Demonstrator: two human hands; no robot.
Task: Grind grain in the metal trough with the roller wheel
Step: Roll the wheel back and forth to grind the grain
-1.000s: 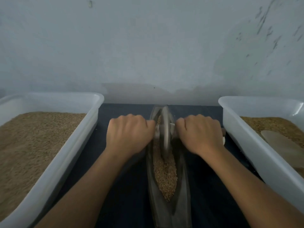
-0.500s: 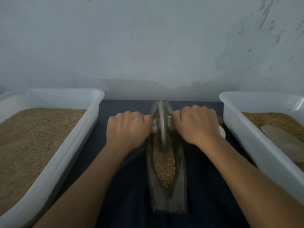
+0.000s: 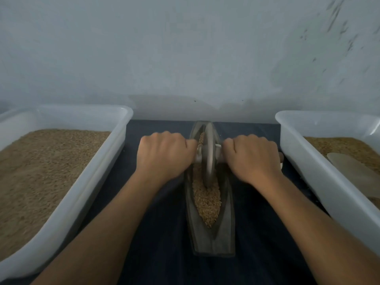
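Note:
A narrow, boat-shaped metal trough [image 3: 227,233] lies lengthwise on the dark cloth in front of me, with brown grain [image 3: 207,204] heaped along its channel. A thin metal roller wheel [image 3: 208,155] stands upright on edge in the far half of the trough. A pale axle handle sticks out from each side of the wheel. My left hand [image 3: 164,155] grips the left handle in a fist, and my right hand [image 3: 251,157] grips the right handle the same way. Both handles are mostly hidden under my fingers.
A white plastic tub [image 3: 82,194] full of grain sits close on the left. Another white tub [image 3: 320,175] on the right holds grain and a flat pale scoop [image 3: 355,167]. A bare wall stands just behind the trough.
Both hands have rolled the wheel along the trough away from me toward its far end. More grain now shows in the near part of the channel.

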